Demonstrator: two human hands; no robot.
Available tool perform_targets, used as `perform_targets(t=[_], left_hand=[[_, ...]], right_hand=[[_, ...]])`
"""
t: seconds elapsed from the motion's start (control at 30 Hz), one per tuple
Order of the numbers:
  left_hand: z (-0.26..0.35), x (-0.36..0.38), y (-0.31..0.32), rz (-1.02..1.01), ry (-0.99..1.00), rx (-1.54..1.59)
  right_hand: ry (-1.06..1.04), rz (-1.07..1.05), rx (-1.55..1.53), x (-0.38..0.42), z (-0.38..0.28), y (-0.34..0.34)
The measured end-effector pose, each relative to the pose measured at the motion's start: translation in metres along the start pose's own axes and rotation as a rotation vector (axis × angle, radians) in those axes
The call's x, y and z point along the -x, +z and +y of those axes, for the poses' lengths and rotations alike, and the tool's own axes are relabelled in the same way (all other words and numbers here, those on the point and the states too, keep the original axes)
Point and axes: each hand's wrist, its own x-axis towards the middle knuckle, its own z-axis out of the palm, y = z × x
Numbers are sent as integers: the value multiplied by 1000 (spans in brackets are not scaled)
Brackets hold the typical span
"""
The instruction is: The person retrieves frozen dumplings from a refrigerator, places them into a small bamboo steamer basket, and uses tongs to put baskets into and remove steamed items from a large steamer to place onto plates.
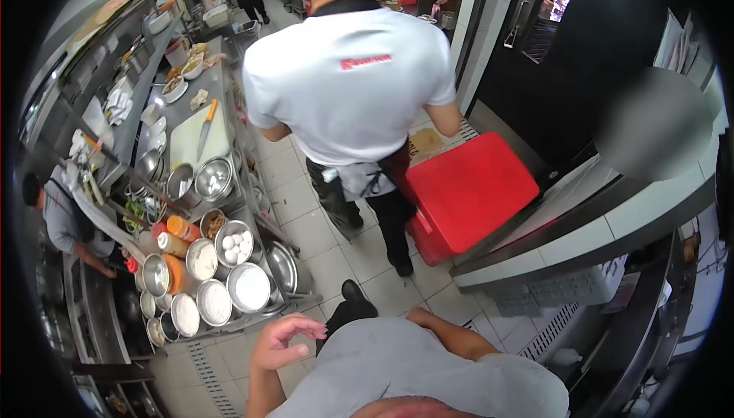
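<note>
A long metal counter (200, 85) runs down the left side, crowded with bowls, bottles and boards. On the right stands a black door (554, 43) with a small window. A person in a white shirt (348, 74), back turned, takes up the tiled aisle just ahead and blocks much of the way through. Beside that person, a bulky red box (474, 192) narrows the passage from the right. Across the counter, another person in grey (67, 223) leans in at the far left. A pale cutting board (183, 139) lies on the counter with an orange-handled knife (206, 129) across it.

The nearest thing to the left hand (287, 341) is a round metal bowl (249, 286) at the counter's near corner, filled almost to its shiny rim with something smooth and bright white. It sits upright, close against similar bowls. The left hand is empty, thumb and loosely curved fingers apart, touching nothing. The right arm (455, 335) meets the edge of the grey shirt; I cannot tell how its hand is set. Smallest are the white, egg-like rounds (237, 247) piled in a neighbouring bowl.
</note>
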Motion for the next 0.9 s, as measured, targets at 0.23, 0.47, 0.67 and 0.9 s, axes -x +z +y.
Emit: perform_targets(t=[0.23,0.47,0.67,0.9], left_hand=[[-4,-73,-73,34,75,68],[30,-151,-128,22,100,116],[31,-216,-170,30,78,134],[37,-331,-203,105,82,76]], right_hand=[[-73,123,212,-64,-42,-94],[181,116,204,-65,-126,-245],[72,192,195,-155,-128,-291],[196,124,-143,-209,-168,-379]])
